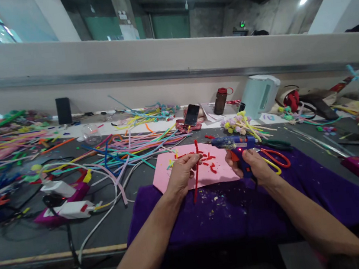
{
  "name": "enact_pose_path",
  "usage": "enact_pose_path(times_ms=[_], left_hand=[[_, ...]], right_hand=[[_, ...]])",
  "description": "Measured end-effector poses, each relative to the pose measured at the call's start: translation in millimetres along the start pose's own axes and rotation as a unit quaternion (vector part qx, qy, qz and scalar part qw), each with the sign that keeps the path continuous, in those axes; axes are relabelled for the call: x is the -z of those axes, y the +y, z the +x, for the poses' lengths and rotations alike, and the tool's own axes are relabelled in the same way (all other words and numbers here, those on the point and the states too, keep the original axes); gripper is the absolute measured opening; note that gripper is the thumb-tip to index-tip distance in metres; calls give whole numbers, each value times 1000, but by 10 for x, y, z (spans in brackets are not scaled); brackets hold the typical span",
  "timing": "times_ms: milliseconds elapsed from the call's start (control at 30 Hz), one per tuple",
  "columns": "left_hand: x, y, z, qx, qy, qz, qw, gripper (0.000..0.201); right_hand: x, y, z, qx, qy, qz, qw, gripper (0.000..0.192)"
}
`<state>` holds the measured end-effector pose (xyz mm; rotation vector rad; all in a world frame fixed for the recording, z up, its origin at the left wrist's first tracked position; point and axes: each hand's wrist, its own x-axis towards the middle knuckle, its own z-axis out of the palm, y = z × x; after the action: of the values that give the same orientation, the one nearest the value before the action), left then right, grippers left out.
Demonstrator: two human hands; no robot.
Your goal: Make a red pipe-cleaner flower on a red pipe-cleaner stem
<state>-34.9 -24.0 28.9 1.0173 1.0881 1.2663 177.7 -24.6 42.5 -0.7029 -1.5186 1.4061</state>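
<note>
Red pipe cleaner [197, 174] pinched by left hand [182, 174]; no writing legible.

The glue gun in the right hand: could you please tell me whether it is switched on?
On, it seems: a small red light glows on the glue gun, held in the right hand.
</note>
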Motion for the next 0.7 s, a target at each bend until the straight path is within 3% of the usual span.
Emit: enact_pose_path(times_ms=[367, 700], left_hand=[[-14, 40, -28, -14, -45, -31, 998, 20], [2, 94, -47, -22, -49, -31, 998, 27]], right_hand=[[33, 28, 0, -15, -5, -14, 1000, 43], [27, 32, -12, -14, -16, -29, 999, 43]])
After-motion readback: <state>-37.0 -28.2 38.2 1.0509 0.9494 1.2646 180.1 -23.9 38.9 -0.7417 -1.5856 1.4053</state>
